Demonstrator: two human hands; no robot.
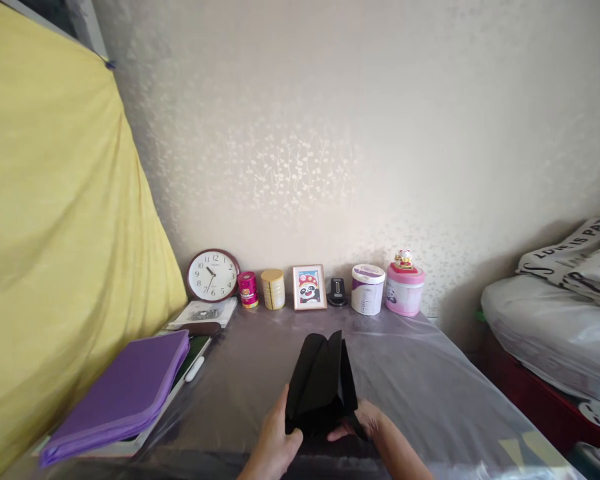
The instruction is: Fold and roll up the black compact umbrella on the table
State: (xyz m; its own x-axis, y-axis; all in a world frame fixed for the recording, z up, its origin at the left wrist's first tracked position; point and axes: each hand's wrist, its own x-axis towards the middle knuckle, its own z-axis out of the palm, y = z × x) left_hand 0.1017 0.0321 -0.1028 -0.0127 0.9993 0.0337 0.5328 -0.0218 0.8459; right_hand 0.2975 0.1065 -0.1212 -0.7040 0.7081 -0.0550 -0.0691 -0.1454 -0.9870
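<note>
- Fingers of the left hand [275, 433] grasp the near corner of the black case [313, 387], thumb folded over its lower edge; fingers of the right hand [370, 421] hold the opposite near corner, some of them tucked beneath, so how firmly they press one cannot tell;
- the case is on the near side of the picture frame [309, 287], well apart from it, above the tabletop [405, 377]; its panels stand partly spread, and whether its base touches the table is hidden;
- a good hold here probably means light, even pressure from both hands, since the thin panels look likely to buckle under a hard pinch;
- the left thumb serves best as the steady anchor, leaving the right fingers free for fine adjustments; the dark strip [357, 425] across the right hand is best kept from snagging;
- working well short of the picture frame seems wise; the small black stand [337, 292] just right of the frame and the yellow can [273, 289] left of it could be knocked by a wide swing; the purple folder [120, 387], left of the frame and nearer the person, deserves similar room
</note>
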